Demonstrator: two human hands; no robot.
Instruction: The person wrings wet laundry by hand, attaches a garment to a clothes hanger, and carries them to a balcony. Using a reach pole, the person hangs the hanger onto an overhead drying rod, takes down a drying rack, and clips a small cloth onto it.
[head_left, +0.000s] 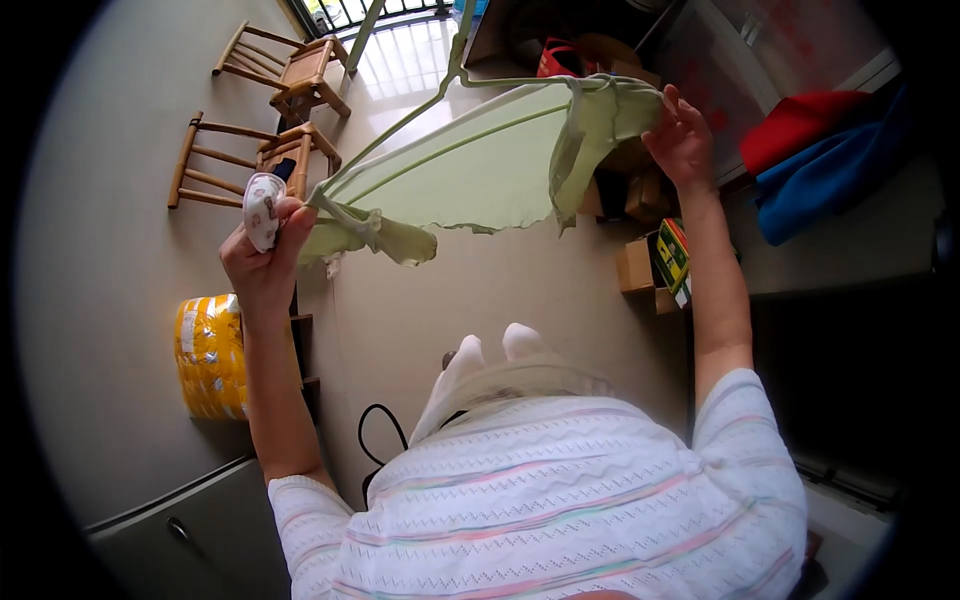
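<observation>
A pale green apron-like cloth [480, 160] with thin straps and ruffled ends stretches between my hands, raised ahead of me. Its straps run up past the top of the view. My left hand [262, 245] is closed, pinching the left end of the cloth between thumb and fingers. Against those same fingers is a small rounded white piece of fabric [262, 212] with a pinkish print; whether it is joined to the green cloth I cannot tell. At the gathered right end, my right hand [680, 140] grips the edge, its fingers partly hidden behind the fabric.
Two bamboo chairs [312, 75] stand at the upper left. A yellow wrapped roll or pack [212, 357] is below my left hand. Cardboard boxes [635, 266] sit on the right of the floor [480, 285]. Red and blue cloths [825, 195] hang at the far right.
</observation>
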